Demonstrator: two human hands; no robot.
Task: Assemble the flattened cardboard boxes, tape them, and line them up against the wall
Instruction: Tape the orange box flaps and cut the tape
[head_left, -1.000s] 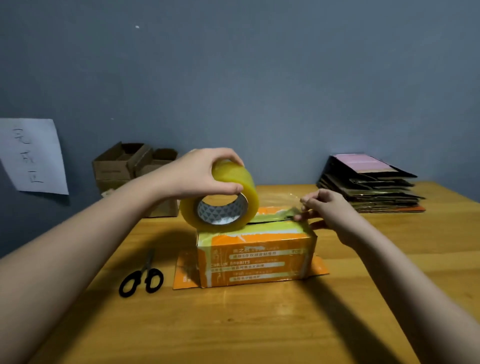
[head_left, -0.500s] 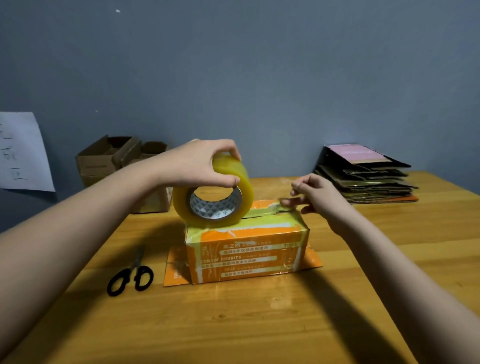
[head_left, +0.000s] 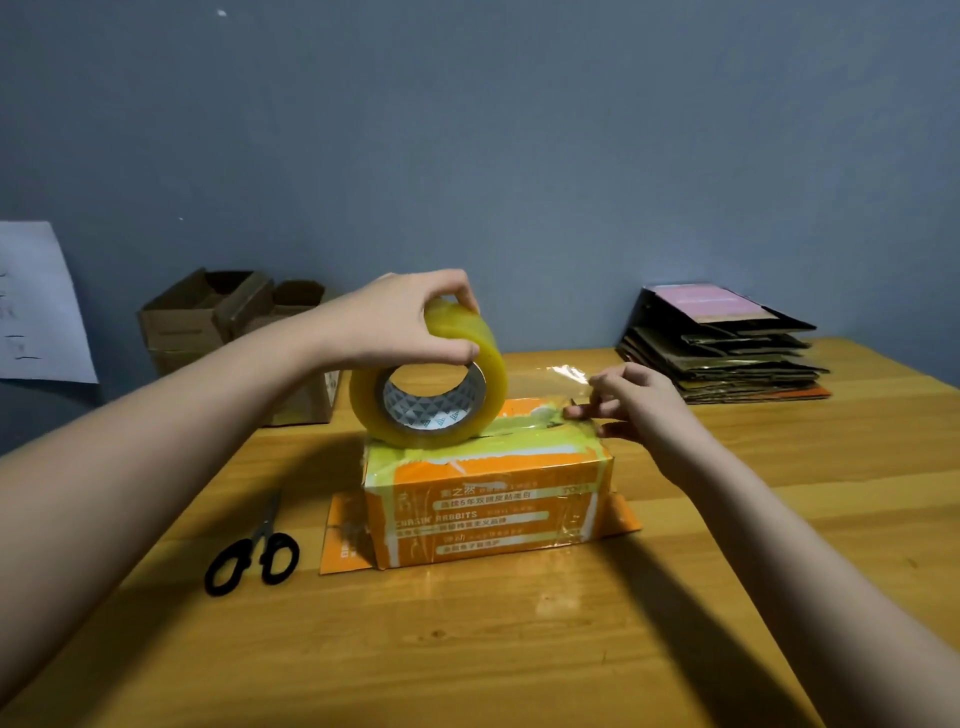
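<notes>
A wooden desk stands by a gray wall. The left hand still grips the tape roll on the orange box. The right hand now pinches the tape end higher.

— Orange box?
— Upright mid-bench, long printed side facing forward, top flaps closed under yellowish tape, bottom flaps splayed flat on the wood.

— Tape roll?
— Yellowish, standing on edge atop the box's left end, core facing forward, clear strip pulled out to the right over the top seam.

— Other boxes?
— Brown assembled boxes open-topped at far left against the wall; flattened stack at far right.
</notes>
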